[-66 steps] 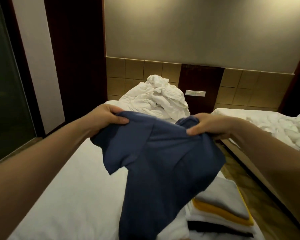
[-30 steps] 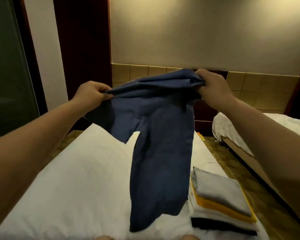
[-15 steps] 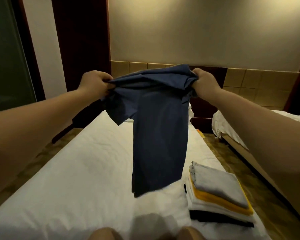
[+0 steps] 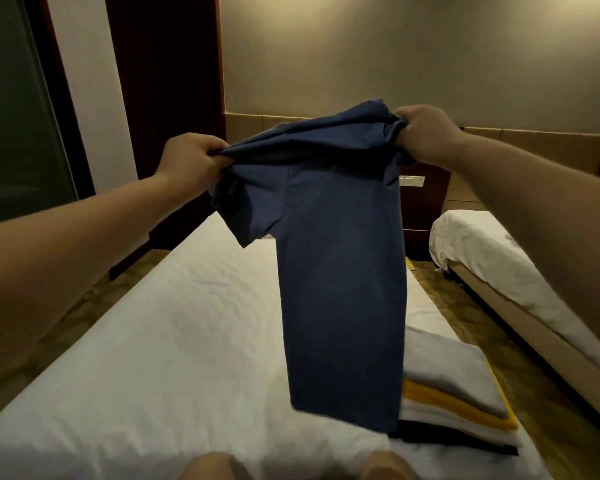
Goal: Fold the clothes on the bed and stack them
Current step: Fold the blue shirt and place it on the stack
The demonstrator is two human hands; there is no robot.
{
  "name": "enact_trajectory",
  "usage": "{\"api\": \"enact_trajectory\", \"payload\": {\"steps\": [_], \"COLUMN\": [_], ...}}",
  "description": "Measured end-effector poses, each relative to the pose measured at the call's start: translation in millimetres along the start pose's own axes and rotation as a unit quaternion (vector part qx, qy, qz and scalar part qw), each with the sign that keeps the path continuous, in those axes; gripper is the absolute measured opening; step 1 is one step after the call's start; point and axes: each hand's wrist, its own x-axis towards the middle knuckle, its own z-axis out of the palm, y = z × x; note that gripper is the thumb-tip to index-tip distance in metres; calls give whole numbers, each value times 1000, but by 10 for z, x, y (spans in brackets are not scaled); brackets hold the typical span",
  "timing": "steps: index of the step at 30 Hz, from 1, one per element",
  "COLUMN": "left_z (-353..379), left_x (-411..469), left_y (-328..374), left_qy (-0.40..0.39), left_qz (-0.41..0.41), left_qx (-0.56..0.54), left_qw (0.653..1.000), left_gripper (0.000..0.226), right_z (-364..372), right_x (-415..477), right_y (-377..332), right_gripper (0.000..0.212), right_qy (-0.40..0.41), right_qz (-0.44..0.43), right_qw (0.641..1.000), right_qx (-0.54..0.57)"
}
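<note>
Currently, head view: navy blue cotton T-shirt hangs above the white-sheeted bed, its hem just over the bed's near end. A stack of folded grey, yellow, white and black clothes lies at the bed's right edge. Left hand grips one shoulder and right hand the other, fingers curled tight. Judgement: level the shoulders, keep the cloth taut, lay it flat on the bed.

The person's left hand and right hand are bare, and so are the long left forearm and right forearm. Two rounded bare knees show at the bottom edge.
</note>
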Motion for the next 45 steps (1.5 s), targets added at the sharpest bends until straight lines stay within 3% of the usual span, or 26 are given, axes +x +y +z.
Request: {"api": "enact_trajectory", "payload": {"steps": [7,13,21,25,27,30,34,39,45], "left_z": [594,1393,1582,1307,1142,936,824,781,910], "left_x": [220,636,1628,1682,1506,977,-93,-1620,-2907], "left_y": [-420,-978,-994,-761,-704,-751,-1014,-1250,-1375], "left_qy": [-47,-93,16,66,69,47,-34,-158,-257], "left_qz": [-52,-94,-44,2,15,15,-15,-88,-145], "left_qx": [60,83,90,58,48,66,105,120,110], "left_qw": [996,988,995,996,996,997,994,976,949], "left_gripper": [18,18,21,23,22,18,12,17,19], "right_z": [526,1360,1249,920,826,837,1165,1793,2241], "right_x": [270,787,1566,1514,1335,860,-77,-1455,-2666], "right_y": [471,1138,1227,988,886,756,565,432,417], "right_gripper": [17,22,8,21,23,16,20,15,5], "right_qy": [-87,-115,25,87,79,-2,-103,-302,-340], "right_qz": [36,82,116,79,43,11,19,38,63], "right_qw": [987,967,977,980,987,997,994,952,938], "right_qx": [-131,-213,-177,-159,-136,-70,-30,-16,12]}}
